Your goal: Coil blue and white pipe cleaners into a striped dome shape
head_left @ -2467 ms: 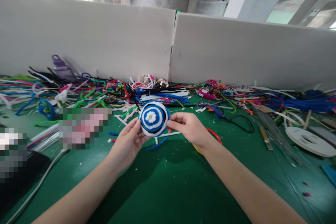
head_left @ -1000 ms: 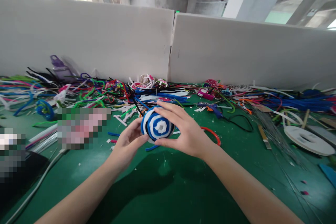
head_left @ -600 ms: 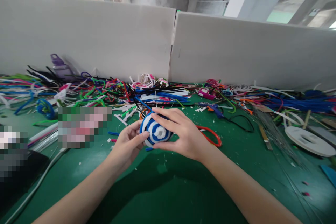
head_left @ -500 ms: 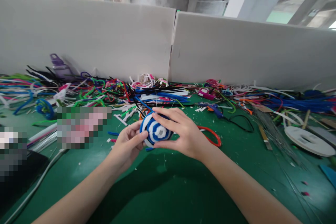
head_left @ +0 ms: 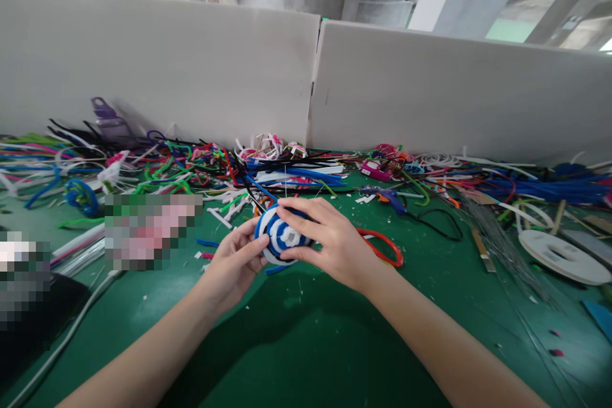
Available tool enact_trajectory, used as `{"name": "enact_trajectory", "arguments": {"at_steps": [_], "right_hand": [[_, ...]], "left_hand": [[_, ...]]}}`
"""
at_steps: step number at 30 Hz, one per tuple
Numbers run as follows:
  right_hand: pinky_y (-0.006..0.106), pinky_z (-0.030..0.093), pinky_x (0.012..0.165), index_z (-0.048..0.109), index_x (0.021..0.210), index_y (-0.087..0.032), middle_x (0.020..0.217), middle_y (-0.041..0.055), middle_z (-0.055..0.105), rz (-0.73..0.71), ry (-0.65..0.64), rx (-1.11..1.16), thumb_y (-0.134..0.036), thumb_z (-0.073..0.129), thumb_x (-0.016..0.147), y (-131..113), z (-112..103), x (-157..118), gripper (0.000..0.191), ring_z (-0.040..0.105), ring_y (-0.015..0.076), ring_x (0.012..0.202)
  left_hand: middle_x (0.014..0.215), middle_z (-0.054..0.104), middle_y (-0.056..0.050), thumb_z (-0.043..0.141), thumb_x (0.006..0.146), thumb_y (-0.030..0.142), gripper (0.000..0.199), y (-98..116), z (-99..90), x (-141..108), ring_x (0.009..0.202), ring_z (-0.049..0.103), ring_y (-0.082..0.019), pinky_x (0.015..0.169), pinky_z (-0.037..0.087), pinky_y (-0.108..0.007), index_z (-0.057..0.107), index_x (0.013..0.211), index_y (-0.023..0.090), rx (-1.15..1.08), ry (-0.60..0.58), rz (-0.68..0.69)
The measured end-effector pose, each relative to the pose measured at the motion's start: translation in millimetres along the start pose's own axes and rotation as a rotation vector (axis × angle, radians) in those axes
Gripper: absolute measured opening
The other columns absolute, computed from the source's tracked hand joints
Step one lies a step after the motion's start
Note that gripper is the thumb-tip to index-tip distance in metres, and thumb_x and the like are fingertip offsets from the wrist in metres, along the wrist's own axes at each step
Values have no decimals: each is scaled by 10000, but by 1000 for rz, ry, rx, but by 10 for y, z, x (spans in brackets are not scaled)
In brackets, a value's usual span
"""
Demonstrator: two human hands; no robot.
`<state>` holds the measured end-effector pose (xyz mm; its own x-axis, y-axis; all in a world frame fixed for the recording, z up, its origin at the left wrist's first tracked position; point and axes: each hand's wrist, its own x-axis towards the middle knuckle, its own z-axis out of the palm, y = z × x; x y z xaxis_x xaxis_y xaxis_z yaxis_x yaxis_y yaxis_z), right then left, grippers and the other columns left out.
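A round piece coiled in blue and white fuzzy stems is held between both hands above the green table. My left hand grips its left edge, thumb on the front face and fingers behind. My right hand wraps over its top and right side, with the thumb near the pale centre. A blue stem end sticks up behind the piece toward the upper left. The back of the piece is hidden.
Coloured stems lie heaped along the white partition. A blue glue gun, red loop, cutter and white spool lie to the right. A purple bottle stands back left.
The coiled piece has turned slightly in my hands, its pale centre a little higher and further left. My right thumb and fingers have shifted slightly on it.
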<state>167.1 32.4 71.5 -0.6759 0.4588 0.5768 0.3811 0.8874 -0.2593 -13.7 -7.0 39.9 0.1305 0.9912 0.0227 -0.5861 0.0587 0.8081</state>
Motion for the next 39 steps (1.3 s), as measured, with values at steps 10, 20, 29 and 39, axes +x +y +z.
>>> {"name": "enact_trajectory", "arguments": {"at_steps": [10, 20, 29, 39], "right_hand": [[452, 201, 1128, 307, 1394, -131, 1415, 114, 400, 4, 112, -118, -590, 583, 751, -75, 25, -5, 837, 291, 251, 1341], [415, 265, 1125, 455, 1273, -69, 1339, 145, 491, -120, 158, -175, -541, 572, 788, -66, 118, -16, 687, 363, 226, 1311], [390, 356, 1092, 493, 1237, -50, 1286, 154, 541, -179, 199, -116, -442, 629, 787, -32, 180, -34, 612, 409, 219, 1281], [403, 360, 1080, 508, 1230, -89, 1294, 133, 540, -175, 211, -18, -443, 634, 784, -88, 93, -7, 583, 415, 213, 1276]], "left_hand": [[812, 720, -25, 692, 718, 161, 275, 25, 0, 4, 635, 647, -113, 580, 524, -171, 680, 993, 180, 5, 66, 39], [810, 728, -8, 707, 691, 214, 228, 56, 55, -77, 658, 643, -119, 579, 529, -168, 725, 919, 206, -123, -95, -67], [855, 711, -16, 710, 697, 150, 316, -13, 3, -62, 708, 647, -115, 596, 524, -151, 690, 1004, 217, -75, -92, -28], [857, 703, -21, 725, 699, 157, 330, -44, -10, -43, 714, 655, -115, 645, 536, -170, 661, 1018, 217, 61, -58, 13]]}}
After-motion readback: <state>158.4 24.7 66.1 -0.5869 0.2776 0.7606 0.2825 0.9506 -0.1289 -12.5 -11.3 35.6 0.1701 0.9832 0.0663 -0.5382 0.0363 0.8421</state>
